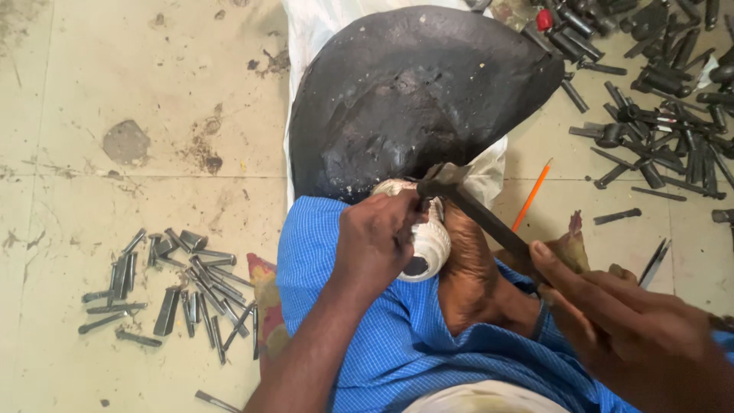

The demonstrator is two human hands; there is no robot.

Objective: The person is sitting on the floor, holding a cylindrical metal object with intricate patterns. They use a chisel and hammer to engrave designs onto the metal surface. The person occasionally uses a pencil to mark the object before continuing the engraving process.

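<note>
The person sits on the floor with a blue checked cloth over the lap, and a white carved shell rests on it against a bare foot, just near of a large dark rounded block that lies on a white sack. The left hand is closed around a slim chisel, fingers curled tight, with the tool set against the top of the shell. The right hand grips the handle of a small hammer, whose dark head sits right at the chisel's end; whether the two touch cannot be told. An orange pencil lies on the tiled floor to the right of the sack. A cluster of dark metal chisels is spread on the floor to the left, and a larger heap of dark punches and tools lies at the far right.
</note>
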